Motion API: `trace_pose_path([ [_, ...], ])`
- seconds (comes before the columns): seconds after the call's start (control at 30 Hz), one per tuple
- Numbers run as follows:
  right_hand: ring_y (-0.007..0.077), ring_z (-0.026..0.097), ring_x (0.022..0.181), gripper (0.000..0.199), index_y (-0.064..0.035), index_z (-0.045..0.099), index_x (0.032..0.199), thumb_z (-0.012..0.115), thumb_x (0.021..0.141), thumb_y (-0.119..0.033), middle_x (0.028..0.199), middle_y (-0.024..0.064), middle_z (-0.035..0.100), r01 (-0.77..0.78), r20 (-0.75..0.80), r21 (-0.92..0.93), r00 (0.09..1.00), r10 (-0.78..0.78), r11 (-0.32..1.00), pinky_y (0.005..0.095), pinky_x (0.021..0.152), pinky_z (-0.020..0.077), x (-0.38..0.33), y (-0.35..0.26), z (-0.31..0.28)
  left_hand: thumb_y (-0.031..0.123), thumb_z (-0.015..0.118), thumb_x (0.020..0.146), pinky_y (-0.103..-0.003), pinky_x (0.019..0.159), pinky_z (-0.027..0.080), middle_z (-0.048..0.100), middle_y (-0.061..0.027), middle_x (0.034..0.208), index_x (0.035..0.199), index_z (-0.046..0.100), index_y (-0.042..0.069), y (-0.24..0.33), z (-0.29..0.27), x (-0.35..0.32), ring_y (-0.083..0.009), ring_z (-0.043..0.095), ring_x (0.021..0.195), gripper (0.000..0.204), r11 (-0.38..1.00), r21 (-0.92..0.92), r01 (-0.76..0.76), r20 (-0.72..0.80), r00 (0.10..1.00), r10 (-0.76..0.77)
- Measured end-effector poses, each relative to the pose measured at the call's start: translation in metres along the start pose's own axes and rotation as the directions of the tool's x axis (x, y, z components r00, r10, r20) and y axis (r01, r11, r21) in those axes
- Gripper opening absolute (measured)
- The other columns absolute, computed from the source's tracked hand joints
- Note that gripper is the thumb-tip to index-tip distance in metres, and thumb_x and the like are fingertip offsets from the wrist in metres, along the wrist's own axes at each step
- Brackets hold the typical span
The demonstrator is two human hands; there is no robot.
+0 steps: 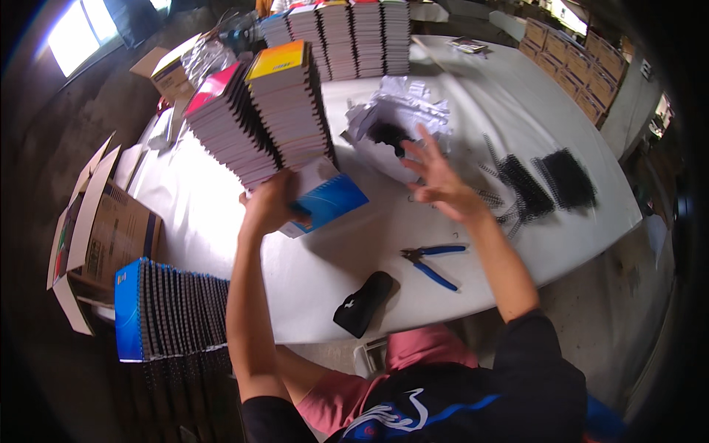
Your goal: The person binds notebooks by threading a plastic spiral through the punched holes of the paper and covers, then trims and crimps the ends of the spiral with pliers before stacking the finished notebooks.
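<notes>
Blue notebook (326, 204) gripped by closed left hand (267, 207); right hand (437, 177) spread open, empty, above table (310, 273).

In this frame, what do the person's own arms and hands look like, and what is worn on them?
Both forearms are bare. The left hand and right hand wear no gloves. Black short sleeves cover the upper arms, part of a black shirt with a blue and white design.

right hand (436, 181): motion-blurred | blue notebook (325, 203): partly hidden by left hand (267, 207)
</notes>
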State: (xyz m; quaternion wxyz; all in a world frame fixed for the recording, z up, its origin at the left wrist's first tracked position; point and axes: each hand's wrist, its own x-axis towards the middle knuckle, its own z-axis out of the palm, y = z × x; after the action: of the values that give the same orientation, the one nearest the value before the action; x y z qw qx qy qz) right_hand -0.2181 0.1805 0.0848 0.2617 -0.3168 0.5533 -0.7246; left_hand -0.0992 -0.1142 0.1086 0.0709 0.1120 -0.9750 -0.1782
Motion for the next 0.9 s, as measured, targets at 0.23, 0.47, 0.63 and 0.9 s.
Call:
trace_pose_path([
  [0.23,0.0361,0.023,0.137,0.125,-0.0239,0.014,0.149,0.09,0.05,-0.035,0.15,0.0149,0.019,-0.038,-0.069,-0.861,0.997,-0.042,0.507,0.0568,0.107,0.0277,-0.054,-0.011,-0.046,0.028,0.088,0.049,-0.067,0.089,0.03,0.044,-0.0018,0.134,0.138,0.037,0.028,-0.004,0.062,-0.007,-0.0295,0.042,0.125,0.103,0.96,0.28,0.001,-0.146,0.988,0.041],
  [0.47,0.028,0.028,0.136,0.078,-0.02,0.038,0.14,0.076,0.072,-0.025,0.144,0.0099,0.032,-0.277,-0.277,-0.96,0.961,-0.012,-0.042,0.06,0.109,0.0204,-0.053,0.016,-0.047,0.028,0.088,0.047,-0.054,0.081,0.041,0.052,-0.0016,0.123,0.134,0.044,0.024,-0.002,0.054,0.005,-0.0272,0.05,0.113,0.098,0.941,0.337,-0.023,-0.259,0.959,0.116],
  [0.63,0.0257,0.031,0.134,0.072,-0.0211,0.046,0.135,0.078,0.07,-0.026,0.141,0.0069,0.038,-0.394,-0.394,-0.919,0.918,-0.04,0.007,0.0617,0.108,0.0205,-0.06,-0.001,-0.048,0.021,0.088,0.046,-0.059,0.092,0.036,0.051,-0.0025,0.129,0.134,0.044,0.023,-0.007,0.017,0.014,-0.0264,0.047,0.121,0.099,0.995,-0.05,-0.082,-0.095,0.992,0.077],
  [0.9,0.0282,0.051,0.114,0.044,-0.0149,0.058,0.115,0.073,0.075,-0.022,0.122,0.0083,0.055,-0.375,-0.38,-0.922,0.924,-0.035,0.097,0.049,0.093,0.04,-0.067,-0.001,-0.069,0.022,0.085,0.055,-0.059,0.101,0.022,0.043,0.0013,0.138,0.137,0.041,0.024,-0.005,0.068,-0.01,-0.0218,0.041,0.128,0.093,0.953,0.278,-0.119,-0.183,0.967,0.175],
])
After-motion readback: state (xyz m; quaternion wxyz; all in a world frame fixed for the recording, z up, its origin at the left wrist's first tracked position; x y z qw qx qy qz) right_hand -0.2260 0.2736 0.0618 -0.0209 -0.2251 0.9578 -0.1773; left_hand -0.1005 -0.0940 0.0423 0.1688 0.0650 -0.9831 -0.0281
